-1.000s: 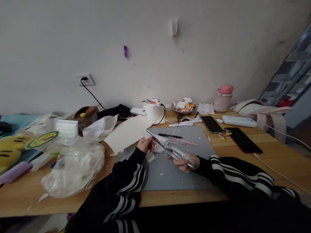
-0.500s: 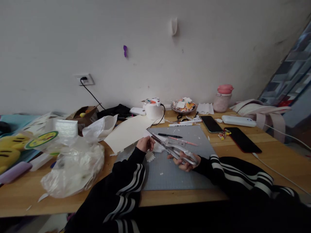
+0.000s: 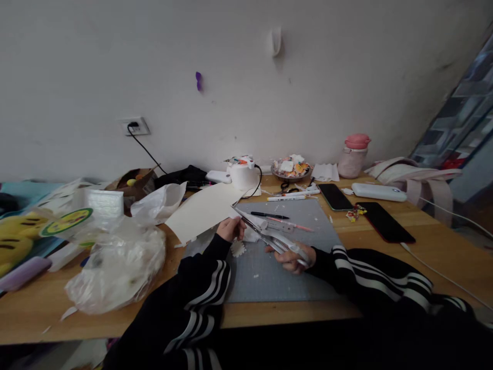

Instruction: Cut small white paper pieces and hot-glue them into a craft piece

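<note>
My right hand (image 3: pixel 292 258) grips a pair of silver scissors (image 3: pixel 265 235) whose blades point up and left across the grey cutting mat (image 3: pixel 269 267). My left hand (image 3: pixel 230 229) pinches a small white foam piece (image 3: pixel 254 224) right at the blades. A white scalloped cut-out (image 3: pixel 238 249) lies on the mat just below my left hand. Both sleeves are black with white stripes.
A cream sheet (image 3: pixel 204 208) lies left of the mat, with plastic bags (image 3: pixel 115 264) and yellow plush toys (image 3: pixel 15 239) further left. Behind the mat are a black pen (image 3: pixel 269 215), a tape roll (image 3: pixel 243 174), two phones (image 3: pixel 385 222), a power bank (image 3: pixel 379 192) and a pink bottle (image 3: pixel 354 155).
The scissors' handles closed a little and then settled; my right hand shifted slightly. My left hand stays on the white piece.
</note>
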The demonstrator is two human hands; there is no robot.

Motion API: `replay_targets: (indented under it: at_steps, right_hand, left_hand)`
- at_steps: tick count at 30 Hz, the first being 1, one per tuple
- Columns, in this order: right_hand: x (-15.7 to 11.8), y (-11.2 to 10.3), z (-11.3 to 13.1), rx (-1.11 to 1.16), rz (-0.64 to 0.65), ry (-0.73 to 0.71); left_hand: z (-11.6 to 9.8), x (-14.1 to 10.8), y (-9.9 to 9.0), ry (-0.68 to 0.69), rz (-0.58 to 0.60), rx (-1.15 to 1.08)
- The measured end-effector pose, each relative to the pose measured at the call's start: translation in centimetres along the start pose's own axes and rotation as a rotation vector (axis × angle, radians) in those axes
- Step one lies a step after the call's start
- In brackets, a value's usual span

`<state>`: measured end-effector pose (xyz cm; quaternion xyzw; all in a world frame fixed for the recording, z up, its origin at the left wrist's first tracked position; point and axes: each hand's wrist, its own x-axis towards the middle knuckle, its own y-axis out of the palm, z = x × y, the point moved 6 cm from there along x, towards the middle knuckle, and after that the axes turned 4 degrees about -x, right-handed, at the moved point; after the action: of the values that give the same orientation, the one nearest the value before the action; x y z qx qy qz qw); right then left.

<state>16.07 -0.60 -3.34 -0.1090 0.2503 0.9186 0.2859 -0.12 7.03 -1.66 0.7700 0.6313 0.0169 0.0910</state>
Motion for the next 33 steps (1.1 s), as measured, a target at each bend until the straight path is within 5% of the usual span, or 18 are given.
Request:
replay_targets:
  at_steps: [18,28,33]
  right_hand:
    - [0.9,-0.4,-0.8,0.184,0.325,0.015]
    - [0.3,-0.5,-0.5,0.019,0.068,-0.034]
    - [0.2,-0.1,-0.2,-0.03,0.06,-0.084]
  left_hand:
    - [0.3,0.2,-0.4,0.049,0.034,-0.02]
    - [0.5,0.3,-0.6,0.053,0.037,-0.025]
    - [0.4,0.1,-0.7,0.05,0.023,-0.016]
